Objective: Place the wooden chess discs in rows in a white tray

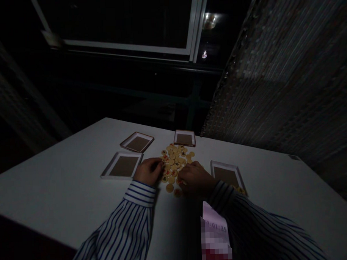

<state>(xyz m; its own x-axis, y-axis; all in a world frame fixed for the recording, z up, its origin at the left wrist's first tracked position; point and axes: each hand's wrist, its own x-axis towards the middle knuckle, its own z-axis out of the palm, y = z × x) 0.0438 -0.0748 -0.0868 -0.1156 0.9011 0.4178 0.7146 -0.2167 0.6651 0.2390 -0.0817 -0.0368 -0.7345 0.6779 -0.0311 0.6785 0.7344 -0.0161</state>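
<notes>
In the head view the dim light hides the marks on the round pieces [176, 160], and my right hand [195, 179] covers the near edge of the pile; a blurred patch masks the object below my wrists. The pile lies mid-table between four shallow trays [125, 166], its long axis running away from me toward the far tray [184, 138]. My left hand [148, 171] rests curled at the pile's left edge, fingers narrow; whether either hand grips a piece, I cannot tell.

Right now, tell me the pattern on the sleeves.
White with thin dark blue stripes on both sleeves, clearest in the head view.
</notes>
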